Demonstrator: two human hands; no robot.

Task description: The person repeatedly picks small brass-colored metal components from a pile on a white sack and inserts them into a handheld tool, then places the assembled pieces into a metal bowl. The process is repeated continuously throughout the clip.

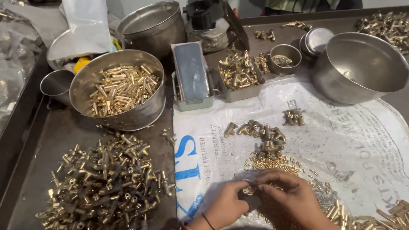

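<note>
At the counter's left edge a small steel cup [56, 83] is seen beside a steel bowl [117, 89] filled with short brass pins. Below it, toward the near left corner, a large heap of brass tee fittings [104, 181] is piled, apparently not yet worked. A grey metal tray [191, 76] and a tray of brass parts [240, 74] are set at the middle of the far side. On the white printed sack [341, 140] spread over the counter, a short row of assembled brass pieces [260, 130] is laid out, so only a small share seems finished. At the near edge, the left hand [226, 206] is closed on a small brass fitting [248, 190], and the right hand [294, 198] is pinched on the same piece, possibly pressing a pin in; the joint is too small to tell. A large empty steel bowl [358, 68] is placed at the far right.
</note>
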